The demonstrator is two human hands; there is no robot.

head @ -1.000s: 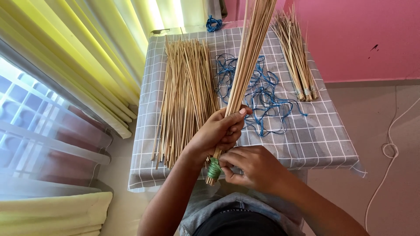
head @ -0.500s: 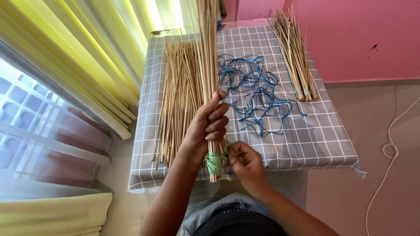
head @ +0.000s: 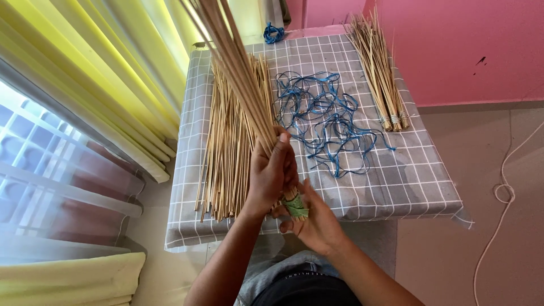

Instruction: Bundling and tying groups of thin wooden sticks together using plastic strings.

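Left hand (head: 271,175) has its grip clamped round a bundle of thin sticks (head: 238,73) held up above the near edge of the bench (head: 396,187), and the right hand (head: 314,218) is closed on the green binding (head: 294,205) at the butt end, so it looks like the tying step. Next I'd guess the wrap needs pulling tight while the sticks stay squeezed so none slide out. Further out: a loose stick pile (head: 229,141), tangled blue string (head: 326,122), finished bundles (head: 379,68).
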